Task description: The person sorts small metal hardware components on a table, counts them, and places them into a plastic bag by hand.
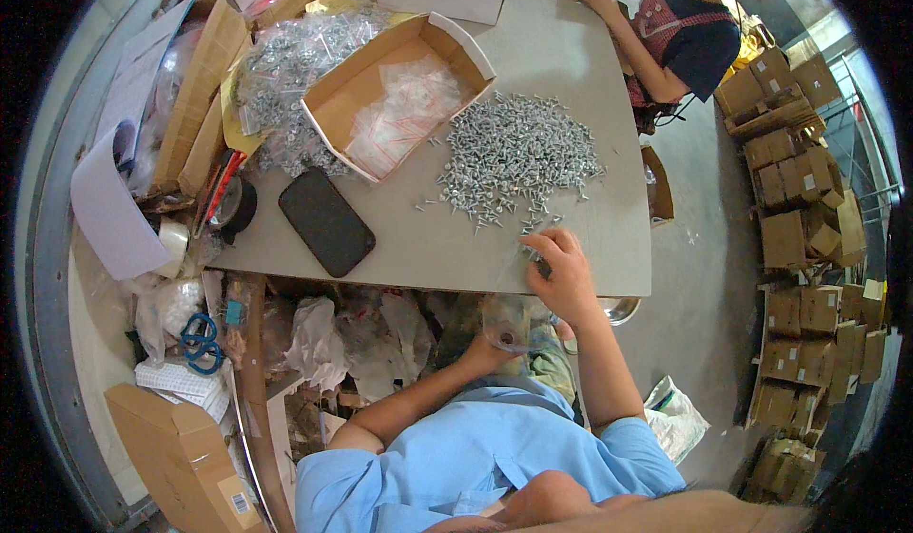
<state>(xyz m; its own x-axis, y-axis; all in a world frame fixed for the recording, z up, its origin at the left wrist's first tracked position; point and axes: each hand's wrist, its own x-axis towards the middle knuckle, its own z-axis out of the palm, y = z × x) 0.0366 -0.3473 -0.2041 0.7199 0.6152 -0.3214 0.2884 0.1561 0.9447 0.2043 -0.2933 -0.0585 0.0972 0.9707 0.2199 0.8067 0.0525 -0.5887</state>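
A heap of small silver screws (518, 153) is spread over the grey table (418, 238). My right hand (565, 269) is at the heap's near edge, fingers curled in a pinch, with a few screws showing at the fingertips and under the palm. Below the table's front edge, in front of my body, my left hand (487, 352) is closed around a clear plastic bag (507, 320); part of its fingers is hidden. Beyond the heap to the left, an open cardboard box (333, 105) holds flat clear plastic bags (404, 119).
A black phone (327, 221) lies left of the heap. Behind it are piled filled bags of hardware (300, 72) and a roll of tape (233, 205). Blue-handled scissors (201, 343) hang lower left. Another person (670, 38) works at the far right corner; stacked cartons (804, 181) line the right.
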